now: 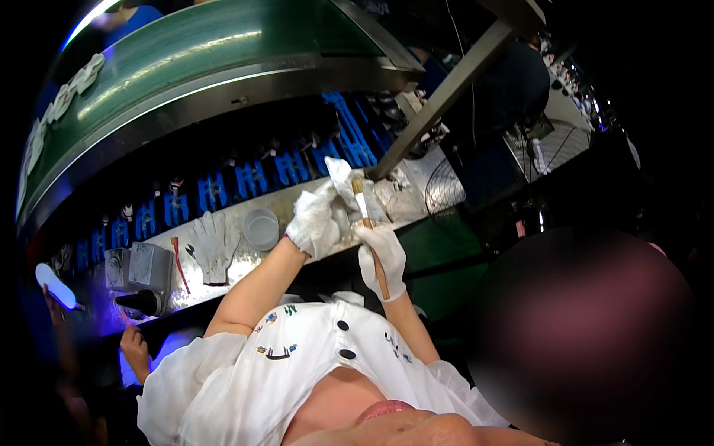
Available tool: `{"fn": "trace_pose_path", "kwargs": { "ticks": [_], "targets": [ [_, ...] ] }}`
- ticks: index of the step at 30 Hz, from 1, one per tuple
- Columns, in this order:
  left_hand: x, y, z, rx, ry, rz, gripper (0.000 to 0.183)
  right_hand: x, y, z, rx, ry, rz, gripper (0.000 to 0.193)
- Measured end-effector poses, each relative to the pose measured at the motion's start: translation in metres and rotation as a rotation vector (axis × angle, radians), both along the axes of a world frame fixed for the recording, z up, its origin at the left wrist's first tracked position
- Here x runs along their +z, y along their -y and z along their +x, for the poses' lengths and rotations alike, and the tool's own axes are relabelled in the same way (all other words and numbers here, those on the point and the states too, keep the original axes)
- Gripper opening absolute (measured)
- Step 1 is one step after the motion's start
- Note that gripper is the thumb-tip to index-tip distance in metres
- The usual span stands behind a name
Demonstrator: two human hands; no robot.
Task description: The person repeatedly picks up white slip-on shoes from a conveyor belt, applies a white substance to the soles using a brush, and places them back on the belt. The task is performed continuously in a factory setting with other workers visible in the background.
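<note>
- A green conveyor belt (186, 52), edged with a metal rail, curved across the upper left.
- Below it ran a metal workbench (242, 263).
- Blue fixtures (251, 178) stood in a row along the bench's far side.
- The left hand (316, 223), in a white glove, was over the bench with its fingers bent near a white piece; whether they gripped it could not be told.
- The right hand (383, 262), also white-gloved, was closed around a brush, near the bench's front edge.
- A loose pale glove (213, 249) lay flat on the bench, well to the left of both hands.
- Two grey boxes, the larger (150, 266) plainer to see, stood side by side farther left.
- A co-worker's hand (134, 353) showed at the lower left.
- A round grey container (262, 244) sat between the loose glove and the left hand.
- The brush (361, 205) was slanted, wooden handle in the right hand, bristles up beside the white piece.
- The white piece (340, 171) rose by the left fingers, its kind unclear.
- A thin red-handled tool (179, 266) lay between the larger box and the loose glove.
</note>
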State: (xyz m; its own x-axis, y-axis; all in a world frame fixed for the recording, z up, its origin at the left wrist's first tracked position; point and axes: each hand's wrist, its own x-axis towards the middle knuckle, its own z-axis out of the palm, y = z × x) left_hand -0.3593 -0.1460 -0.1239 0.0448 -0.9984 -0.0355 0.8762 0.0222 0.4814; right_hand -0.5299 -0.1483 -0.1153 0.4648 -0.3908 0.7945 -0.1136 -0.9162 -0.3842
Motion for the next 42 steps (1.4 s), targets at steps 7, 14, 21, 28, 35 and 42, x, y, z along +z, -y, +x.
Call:
{"fn": "trace_pose_path", "kwargs": {
  "ticks": [7, 14, 21, 28, 35, 42],
  "targets": [
    [0.004, -0.005, -0.009, 0.017, -0.016, 0.094, 0.046, 0.002, -0.002, 0.001, -0.011, -0.064, -0.018, 0.036],
    [-0.018, 0.017, -0.022, 0.231, 0.298, 0.026, 0.03, 0.002, -0.007, -0.006, -0.13, -0.148, -0.106, 0.038],
    [-0.028, 0.024, -0.022, 0.269, 0.281, 0.148, 0.022, -0.003, -0.01, -0.004, -0.09, -0.122, -0.055, 0.029],
    [-0.026, 0.028, -0.018, 0.244, 0.079, 0.227, 0.032, -0.004, -0.01, -0.001, -0.038, -0.102, 0.019, 0.029],
    [-0.026, 0.019, -0.026, 0.225, 0.085, 0.223, 0.044, 0.001, -0.013, 0.001, -0.003, -0.043, 0.08, 0.023],
    [-0.017, 0.023, 0.022, 0.31, -0.208, 0.135, 0.033, 0.008, -0.028, -0.007, 0.275, 0.135, 0.231, 0.016]
  ]
}}
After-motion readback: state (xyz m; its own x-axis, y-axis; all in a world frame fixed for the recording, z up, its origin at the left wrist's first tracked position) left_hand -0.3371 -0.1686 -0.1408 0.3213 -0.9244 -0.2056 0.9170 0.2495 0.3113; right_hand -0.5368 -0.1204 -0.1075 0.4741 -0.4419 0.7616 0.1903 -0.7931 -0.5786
